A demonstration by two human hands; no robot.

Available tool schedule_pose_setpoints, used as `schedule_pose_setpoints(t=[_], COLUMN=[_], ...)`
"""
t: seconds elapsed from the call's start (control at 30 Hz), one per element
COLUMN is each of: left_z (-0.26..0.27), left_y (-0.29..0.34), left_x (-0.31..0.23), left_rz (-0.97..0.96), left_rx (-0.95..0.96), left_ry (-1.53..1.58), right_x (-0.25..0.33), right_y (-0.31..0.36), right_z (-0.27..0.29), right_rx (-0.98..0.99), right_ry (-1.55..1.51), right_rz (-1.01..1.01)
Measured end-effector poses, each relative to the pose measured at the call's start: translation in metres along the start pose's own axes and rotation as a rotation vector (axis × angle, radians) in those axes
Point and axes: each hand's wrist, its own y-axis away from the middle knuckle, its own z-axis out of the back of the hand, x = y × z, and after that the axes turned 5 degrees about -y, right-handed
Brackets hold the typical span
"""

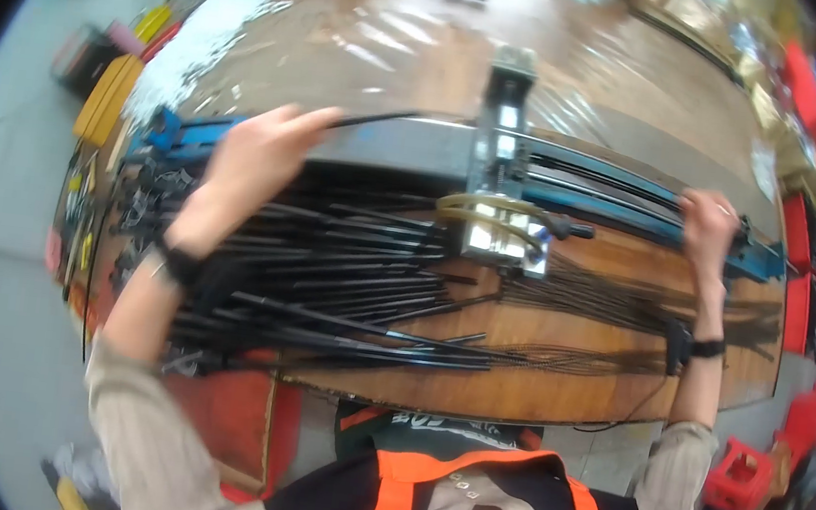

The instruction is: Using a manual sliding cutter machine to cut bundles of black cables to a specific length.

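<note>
My left hand (256, 159) pinches one end of a thin black rod (375, 116) that points right toward a grey metal jig (499, 180) standing on a long blue rail (625, 201). My right hand (707, 227) is closed on the right end of that rail, beside black rods lying in it. Below my left hand, a heap of black tubes (324, 286) lies across the wooden table (554, 388). A bundle of thin dark wires (624, 305) lies under the jig toward my right wrist.
White plastic wrap (196, 39) lies at the table's far left. Yellow and dark items (104, 94) sit on the floor to the left. Red crates (740, 474) stand at the right. Small black fittings (138, 199) crowd the table's left edge.
</note>
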Motion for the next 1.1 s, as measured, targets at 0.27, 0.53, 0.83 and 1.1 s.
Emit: schedule_pose_setpoints(t=[0.27,0.53,0.83,1.1], left_z=[-0.066,-0.079,-0.085,-0.087], left_y=[-0.090,-0.089,-0.090,-0.090], left_x=[-0.071,-0.078,-0.079,-0.078], left_rz=[-0.246,-0.188,-0.169,-0.251], left_rx=[-0.025,-0.045,-0.043,-0.048], left_ry=[0.257,0.366,0.396,0.378], right_x=[-0.038,-0.032,-0.025,0.078], right_y=[0.033,0.032,0.035,0.030], right_z=[0.001,-0.011,-0.002,0.009], right_rx=[-0.034,-0.116,-0.064,-0.024], right_ry=[0.018,0.040,0.018,0.060], right_rz=[-0.112,-0.094,-0.176,0.059])
